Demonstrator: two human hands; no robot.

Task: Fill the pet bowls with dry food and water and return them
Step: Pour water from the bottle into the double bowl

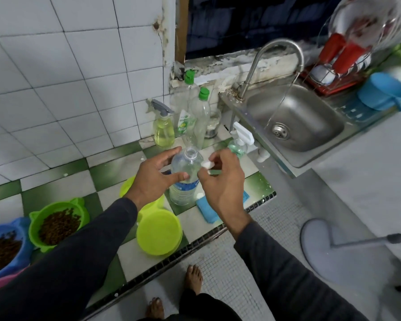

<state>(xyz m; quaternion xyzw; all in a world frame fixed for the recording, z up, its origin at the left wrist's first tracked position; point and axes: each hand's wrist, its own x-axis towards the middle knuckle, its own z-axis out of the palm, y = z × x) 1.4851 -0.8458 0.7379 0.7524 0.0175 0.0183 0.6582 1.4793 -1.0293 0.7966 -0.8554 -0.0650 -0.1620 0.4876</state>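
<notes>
Checkered counter (97,195) by sink (294,126): bottle (185,172) uncapped, water step starting.
Left hand (158,174) spread loosely round bottle, right hand (220,179) pinching cap (206,164). Kibble already in green bowl (58,223) and blue bowl (5,249). Park cap, grip bottle mid-body, pour slowly into lime bowl (158,232).

sink (296,121) 2 o'clock, tap (279,56) above | spray bottle (163,128) 12 o'clock by two green-capped bottles (200,117) | dish rack (338,72) upper right | blue sponge (214,208) on counter (97,172)
</notes>
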